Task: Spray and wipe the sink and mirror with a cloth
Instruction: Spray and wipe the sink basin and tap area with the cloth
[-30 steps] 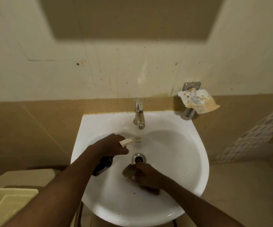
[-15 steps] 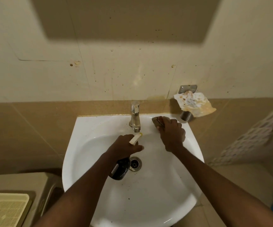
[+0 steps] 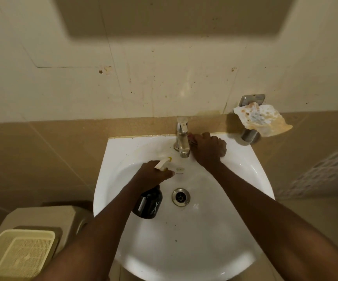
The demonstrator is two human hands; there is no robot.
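Right hand point(image 3: 209, 150) slid its gripped cloth point(image 3: 192, 138) against the tap point(image 3: 182, 141); left hand point(image 3: 154, 175) grips spray bottle point(image 3: 148, 203).

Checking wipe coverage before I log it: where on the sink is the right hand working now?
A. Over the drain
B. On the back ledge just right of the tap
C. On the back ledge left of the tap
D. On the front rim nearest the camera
B: the right hand presses down on the sink ledge beside the tap, on its right, well behind the drain; a bit of cloth seems to show under its fingers.
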